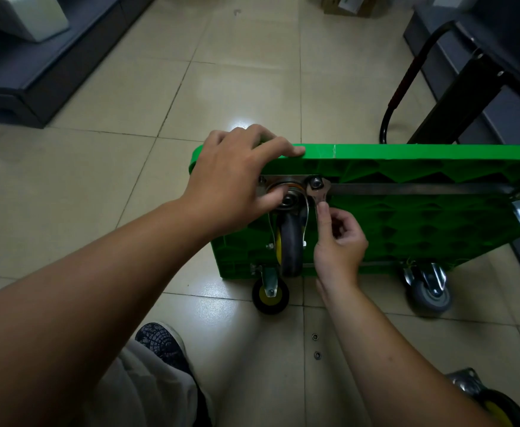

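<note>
A green plastic cart platform (406, 229) stands on its long edge on the tiled floor, its ribbed underside facing me. A grey caster wheel (291, 241) hangs from a metal mounting plate (286, 180) near the top left corner. My left hand (237, 183) grips that corner: fingers lie over the top edge and the thumb presses on the caster's swivel bearing. My right hand (339, 245) pinches the handle of a small silver wrench (318, 195), whose jaw sits on the bolt (315, 182) at the plate's right corner.
A yellow-hubbed caster (270, 292) and a grey caster (428, 289) sit at the cart's lower edge. Two small nuts (315, 345) lie on the floor, and a loose caster (493, 402) at bottom right. The black cart handle (406, 78) rises behind. My shoe (163, 340) is near.
</note>
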{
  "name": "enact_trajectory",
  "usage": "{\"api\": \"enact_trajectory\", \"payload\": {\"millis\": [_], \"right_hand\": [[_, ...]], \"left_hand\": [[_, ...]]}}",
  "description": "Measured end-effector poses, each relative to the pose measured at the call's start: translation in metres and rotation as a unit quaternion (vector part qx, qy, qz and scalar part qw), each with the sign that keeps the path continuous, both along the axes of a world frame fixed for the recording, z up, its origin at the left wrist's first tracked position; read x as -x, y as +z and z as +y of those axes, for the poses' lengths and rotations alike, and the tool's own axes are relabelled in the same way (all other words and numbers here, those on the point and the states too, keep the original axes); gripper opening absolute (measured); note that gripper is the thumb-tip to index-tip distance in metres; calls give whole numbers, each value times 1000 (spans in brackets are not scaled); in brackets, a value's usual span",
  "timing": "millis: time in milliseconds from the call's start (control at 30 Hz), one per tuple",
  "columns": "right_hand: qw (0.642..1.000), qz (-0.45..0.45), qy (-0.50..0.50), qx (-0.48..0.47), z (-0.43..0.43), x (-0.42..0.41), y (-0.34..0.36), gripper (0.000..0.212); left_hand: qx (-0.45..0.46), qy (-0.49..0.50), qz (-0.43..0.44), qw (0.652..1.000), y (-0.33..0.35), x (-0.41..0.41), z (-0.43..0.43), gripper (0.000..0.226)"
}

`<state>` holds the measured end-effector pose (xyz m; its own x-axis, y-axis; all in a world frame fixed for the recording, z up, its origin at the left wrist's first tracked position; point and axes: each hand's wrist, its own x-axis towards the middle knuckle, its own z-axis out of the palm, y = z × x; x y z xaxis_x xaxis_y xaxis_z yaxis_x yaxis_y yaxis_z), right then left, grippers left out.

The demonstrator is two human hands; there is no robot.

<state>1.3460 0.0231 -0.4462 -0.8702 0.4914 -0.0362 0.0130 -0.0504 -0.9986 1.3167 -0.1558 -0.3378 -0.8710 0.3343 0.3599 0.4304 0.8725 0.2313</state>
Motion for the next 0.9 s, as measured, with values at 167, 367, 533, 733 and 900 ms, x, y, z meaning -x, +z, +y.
{"api": "enact_trajectory", "payload": {"millis": [167, 367, 533, 733, 900], "right_hand": [[991, 16, 15, -129, 27, 4, 21, 19], [783, 105, 63, -609, 67, 16, 98, 31], [682, 130, 86, -714, 59, 25, 132, 34], [899, 8, 136, -417, 80, 4, 103, 25], [988, -83, 21, 130, 35, -29, 41, 36]], "left_hand": [[-3, 7, -3, 1000, 2, 0, 2, 51], [-8, 8, -2, 1000, 2, -1, 3, 51], [3, 7, -7, 1000, 3, -2, 2, 54], [6, 2, -20, 1000, 6, -1, 2, 58], [8, 12, -17, 1000, 5, 0, 4, 56]]}}
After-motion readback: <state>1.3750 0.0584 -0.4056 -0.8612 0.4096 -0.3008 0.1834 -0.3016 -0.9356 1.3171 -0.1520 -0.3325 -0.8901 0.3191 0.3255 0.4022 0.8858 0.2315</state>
